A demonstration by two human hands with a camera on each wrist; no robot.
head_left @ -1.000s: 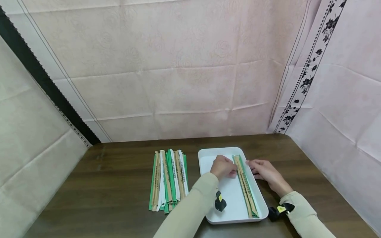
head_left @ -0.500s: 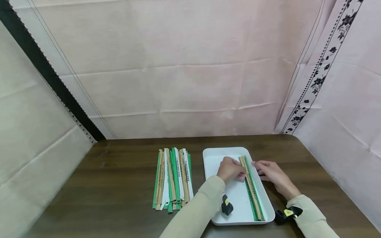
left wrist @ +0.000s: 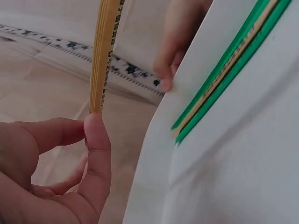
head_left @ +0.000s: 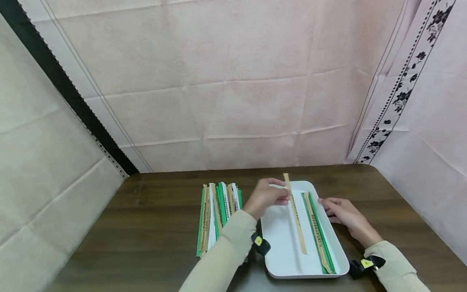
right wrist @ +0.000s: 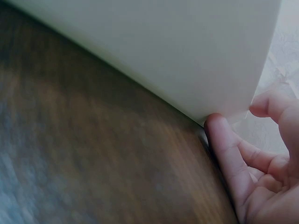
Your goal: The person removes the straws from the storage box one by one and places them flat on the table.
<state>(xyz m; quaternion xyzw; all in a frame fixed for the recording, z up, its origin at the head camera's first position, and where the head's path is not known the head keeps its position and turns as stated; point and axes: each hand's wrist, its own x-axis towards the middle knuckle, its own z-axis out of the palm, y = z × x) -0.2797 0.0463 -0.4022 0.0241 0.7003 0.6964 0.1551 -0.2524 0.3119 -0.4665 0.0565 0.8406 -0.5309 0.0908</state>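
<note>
My left hand (head_left: 265,197) pinches a long, slim tan paper-wrapped stick (head_left: 297,223) with printed lettering. In the left wrist view, thumb and index finger hold the tan stick (left wrist: 105,51) near its end. It slants over the white tray (head_left: 281,253), its far end reaching past the back rim. On the tray's right side lie green and tan wrapped sticks (head_left: 318,233), side by side. At the tray's right edge is my right hand (head_left: 346,217); in the right wrist view the fingers of the right hand (right wrist: 264,175) grip the tray's rim (right wrist: 187,70).
Left of the tray, a row of green, tan and white wrapped sticks (head_left: 209,211) lies on the brown wooden table (head_left: 153,243), partly hidden by my left sleeve. Pale cloth (head_left: 233,101) hangs behind the table and along both sides.
My left hand has moved left and back from the sticks in the tray, now holding one tan stick apart from them. The right hand stays at the tray's edge. The head view has shifted slightly.
</note>
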